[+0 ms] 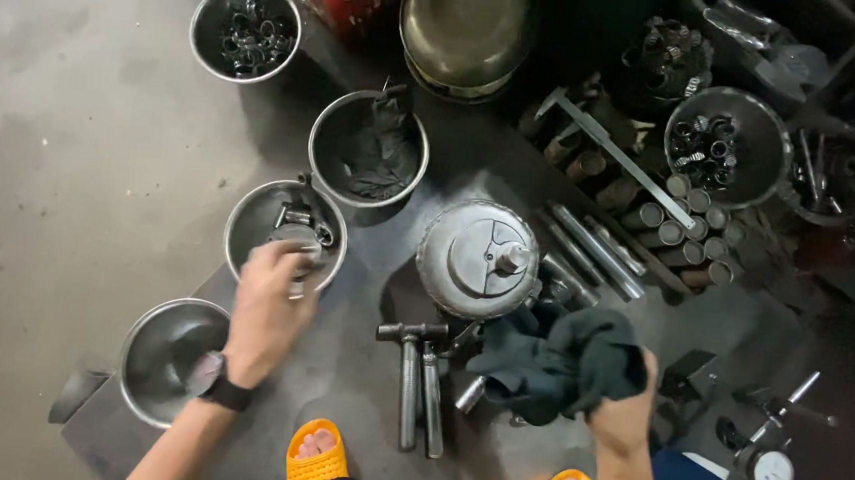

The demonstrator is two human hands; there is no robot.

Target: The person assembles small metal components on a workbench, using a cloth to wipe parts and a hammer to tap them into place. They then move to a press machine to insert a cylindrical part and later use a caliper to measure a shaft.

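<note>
My left hand [267, 309] reaches into a steel bowl [248, 219] and its fingers close around a metal part [295, 238] lying inside it. A black watch sits on that wrist. My right hand [621, 409] grips a dark crumpled rag [555, 359] just right of a round grey metal housing [476, 258] with a short shaft in its middle. Two long T-handled tools [420, 380] lie on the floor between my hands.
Steel bowls stand around: one near my left wrist [154, 351], one with a dark cloth [326, 143], one with small rings [208, 14], another with rings [765, 153]. Metal rods [597, 247] and cylinders [689, 233] lie at right. A dial gauge [770, 472] stands bottom right. My orange sandals [317, 458] show below.
</note>
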